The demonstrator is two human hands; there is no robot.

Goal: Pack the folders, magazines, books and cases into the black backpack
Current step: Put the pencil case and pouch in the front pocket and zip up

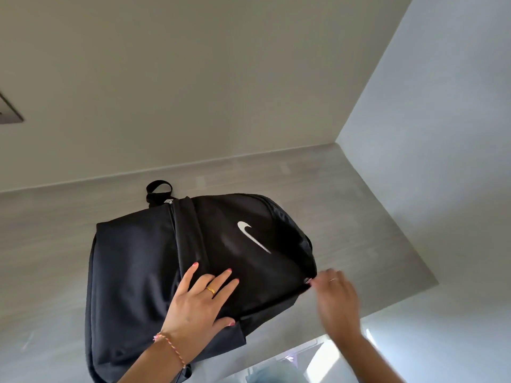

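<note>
Head view: left hand (199, 302) presses flat on black backpack (132, 272); blurred right hand (336, 297) seemingly pinches the zipper pull (307, 281). Steady pulling, fabric held taut, helps.

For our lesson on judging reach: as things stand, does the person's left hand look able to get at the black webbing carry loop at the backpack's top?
Probably yes. The left hand lies flat on the black fabric backpack, and nothing stands between it and the carry loop at the far end. It would need to stretch forward across the bag.
</note>
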